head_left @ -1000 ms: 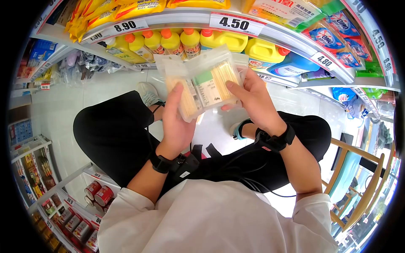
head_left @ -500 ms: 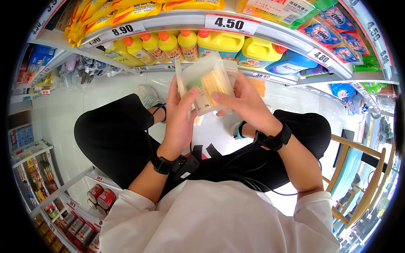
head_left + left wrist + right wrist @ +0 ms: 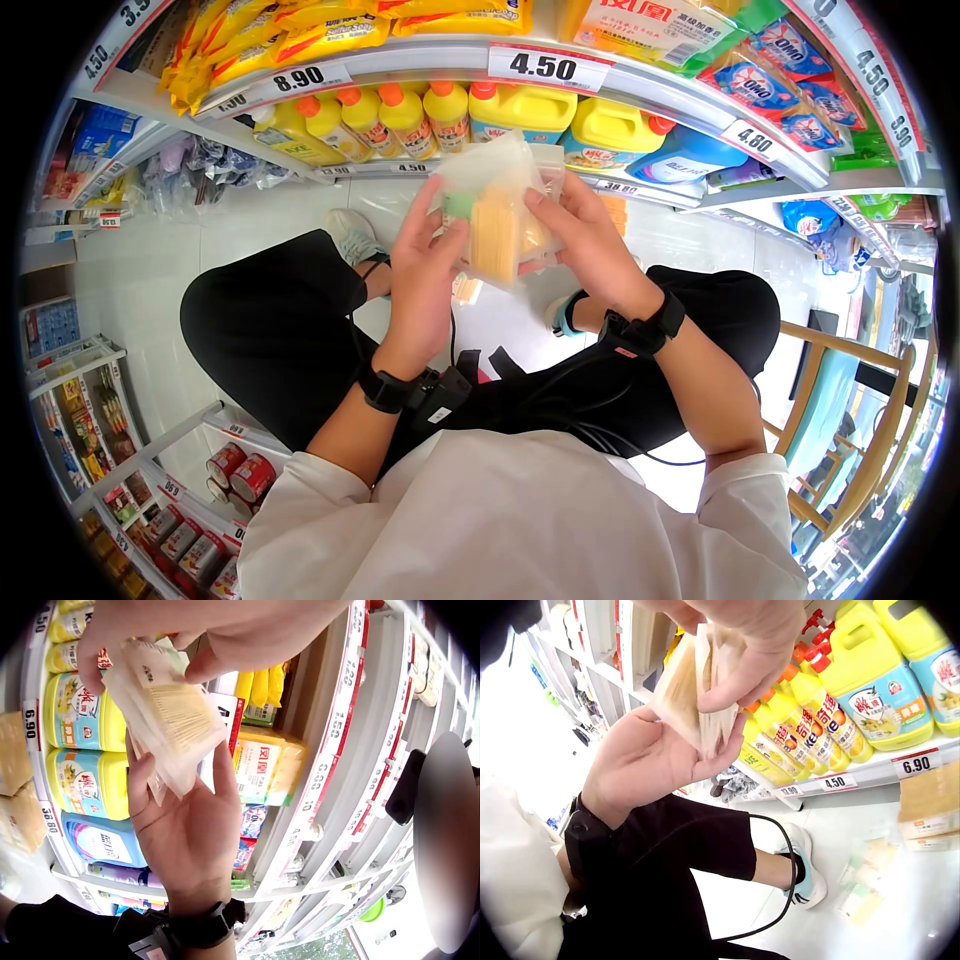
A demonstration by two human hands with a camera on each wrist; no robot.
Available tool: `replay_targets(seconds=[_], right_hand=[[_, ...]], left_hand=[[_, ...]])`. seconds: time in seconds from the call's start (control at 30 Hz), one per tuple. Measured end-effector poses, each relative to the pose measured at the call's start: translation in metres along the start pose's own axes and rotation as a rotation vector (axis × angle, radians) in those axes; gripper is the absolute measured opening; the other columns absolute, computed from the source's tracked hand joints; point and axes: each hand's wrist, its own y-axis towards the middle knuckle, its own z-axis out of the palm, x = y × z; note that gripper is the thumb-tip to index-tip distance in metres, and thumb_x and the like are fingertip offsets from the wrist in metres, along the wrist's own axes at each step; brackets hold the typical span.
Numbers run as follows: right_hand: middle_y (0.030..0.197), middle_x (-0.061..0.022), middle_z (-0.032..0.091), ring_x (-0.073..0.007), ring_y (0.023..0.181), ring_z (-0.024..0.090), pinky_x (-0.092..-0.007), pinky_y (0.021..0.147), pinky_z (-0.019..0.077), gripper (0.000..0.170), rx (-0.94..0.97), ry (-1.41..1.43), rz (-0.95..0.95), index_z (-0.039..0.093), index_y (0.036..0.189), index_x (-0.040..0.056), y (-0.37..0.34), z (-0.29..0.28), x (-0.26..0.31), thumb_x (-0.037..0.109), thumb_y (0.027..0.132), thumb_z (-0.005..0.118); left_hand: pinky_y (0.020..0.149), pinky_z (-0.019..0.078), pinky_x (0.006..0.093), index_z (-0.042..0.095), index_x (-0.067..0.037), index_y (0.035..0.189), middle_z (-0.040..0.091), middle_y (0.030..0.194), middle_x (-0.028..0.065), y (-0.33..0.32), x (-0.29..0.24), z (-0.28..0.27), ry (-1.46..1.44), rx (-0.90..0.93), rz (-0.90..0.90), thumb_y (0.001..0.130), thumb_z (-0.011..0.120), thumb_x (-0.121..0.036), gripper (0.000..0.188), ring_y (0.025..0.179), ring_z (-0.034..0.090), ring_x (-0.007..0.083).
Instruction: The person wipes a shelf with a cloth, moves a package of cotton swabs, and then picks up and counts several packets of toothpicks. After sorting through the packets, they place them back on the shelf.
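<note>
Translucent bags of thin pale sticks (image 3: 495,235) stand one against another between both hands, above the floor. My left hand (image 3: 422,285) holds their left side, thumb near the edge and fingers partly hidden behind. On the right side, my right hand (image 3: 605,255) pinches them with its thumb across the front. In the left wrist view the bags (image 3: 176,720) lean between the left hand (image 3: 259,637) and the right palm (image 3: 187,832). The right wrist view shows the bags (image 3: 694,690) edge-on, with the left hand (image 3: 641,761) below and the right hand (image 3: 757,649) above.
Yellow bottles (image 3: 405,120) and a blue jug (image 3: 690,155) line the low shelf (image 3: 640,190) ahead. Similar bags (image 3: 866,877) and brown packages (image 3: 930,799) lie on the floor near a shoe (image 3: 802,866). Red cans (image 3: 250,477) are at lower left, a wooden chair (image 3: 885,430) at right.
The bags, spread side by side a second ago, are now stacked together and turned more upright. The left hand has shifted its hold along the edge, and the printed label is less visible.
</note>
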Motion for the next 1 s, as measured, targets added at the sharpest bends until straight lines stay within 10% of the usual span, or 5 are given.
replay_targets(seconds=[0.27,0.53,0.7,0.9,1.0], right_hand=[[0.120,-0.0098,0.058,-0.0161,0.100,0.062,-0.0276,0.068,0.0575,0.053,0.051,-0.165,-0.145,0.036,0.133,0.0031,-0.006,-0.001,-0.006,0.017,0.090,0.065],[0.122,-0.0076,0.056,-0.0125,0.109,0.057,-0.0262,0.086,0.0496,0.053,0.122,-0.068,-0.269,0.037,0.137,0.0021,-0.008,0.009,-0.006,0.016,0.092,0.062],[0.126,-0.0181,0.052,-0.0218,0.118,0.050,-0.0302,0.095,0.0445,0.082,-0.019,-0.740,-0.287,0.020,0.148,0.0028,-0.006,-0.004,-0.003,0.022,0.086,0.070],[0.146,-0.0241,0.027,-0.0309,0.135,0.031,-0.0375,0.109,0.0300,0.114,0.075,-0.596,-0.434,0.006,0.148,-0.0018,-0.007,0.016,-0.014,0.025,0.069,0.083],[0.148,-0.0235,0.024,-0.0315,0.138,0.028,-0.0390,0.112,0.0248,0.114,0.071,-0.745,-0.478,0.007,0.147,-0.0046,-0.005,0.019,-0.023,0.024,0.067,0.083]], left_hand=[[0.088,0.0495,0.0306,0.036,-0.003,0.138,0.054,0.124,0.0133,-0.001,-0.015,0.001,0.074,-0.095,0.016,0.088,0.064,-0.006,0.057,0.105,0.060,0.0189],[0.096,0.0479,0.0530,0.034,-0.001,0.138,0.048,0.132,0.0156,-0.016,-0.028,0.002,-0.473,0.483,-0.419,0.092,0.054,-0.008,0.051,0.121,0.051,0.0307],[0.096,0.0475,0.0579,0.035,0.000,0.138,0.046,0.134,0.0161,-0.016,-0.023,0.003,-0.406,0.405,-0.311,0.093,0.052,-0.008,0.049,0.120,0.052,0.0302],[0.100,0.0400,0.0334,0.027,0.001,0.141,0.047,0.133,0.0139,-0.015,0.008,0.014,0.461,0.235,0.126,0.086,0.057,-0.001,0.063,0.122,0.048,0.0231],[0.103,0.0381,0.0348,0.012,-0.002,0.144,0.042,0.136,0.0156,-0.023,0.024,0.020,0.457,0.200,0.186,0.084,0.061,0.000,0.077,0.125,0.045,0.0241]])
